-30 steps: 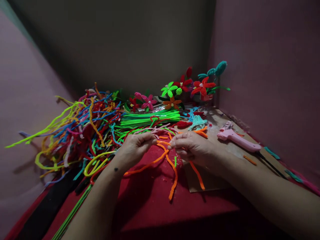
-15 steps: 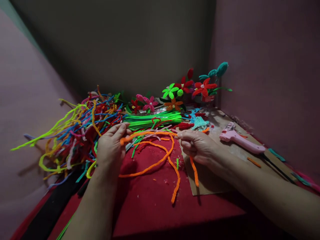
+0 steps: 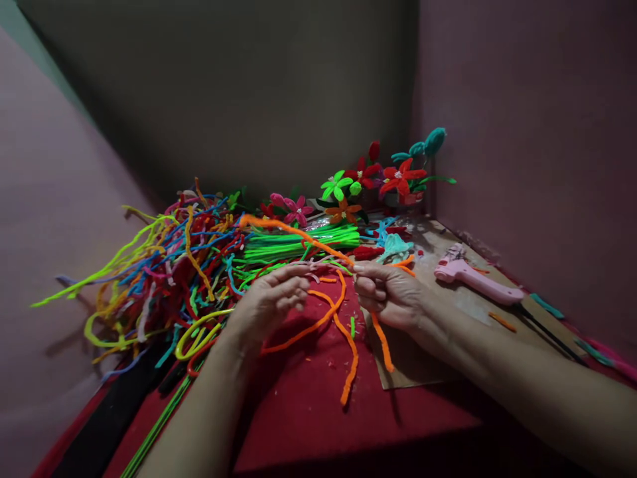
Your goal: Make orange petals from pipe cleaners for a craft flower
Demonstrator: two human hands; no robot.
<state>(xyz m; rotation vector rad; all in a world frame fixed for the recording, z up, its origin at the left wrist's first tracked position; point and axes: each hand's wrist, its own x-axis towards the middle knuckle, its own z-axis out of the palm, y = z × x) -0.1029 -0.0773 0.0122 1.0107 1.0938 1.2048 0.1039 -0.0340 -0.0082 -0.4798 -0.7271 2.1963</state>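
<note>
My right hand (image 3: 391,292) pinches an orange pipe cleaner (image 3: 298,232) between thumb and fingers. One length of it slants up and left to a free tip, while another orange end (image 3: 383,342) hangs below that hand. To its left is my left hand (image 3: 276,299), fingers loosely curled and a little apart, with nothing visible in them. More orange pipe cleaner (image 3: 351,358) lies curved across the red cloth (image 3: 308,411) between and below the hands.
A tangled heap of coloured pipe cleaners (image 3: 164,265) fills the left. Behind the hands lies a green bundle (image 3: 298,242), backed by pipe-cleaner flowers (image 3: 338,184). A pink glue gun (image 3: 478,279) rests on cardboard (image 3: 423,365) at right.
My left hand has let go of the orange pipe cleaner's left end and moved right, toward my right hand. The freed end now points up and left.
</note>
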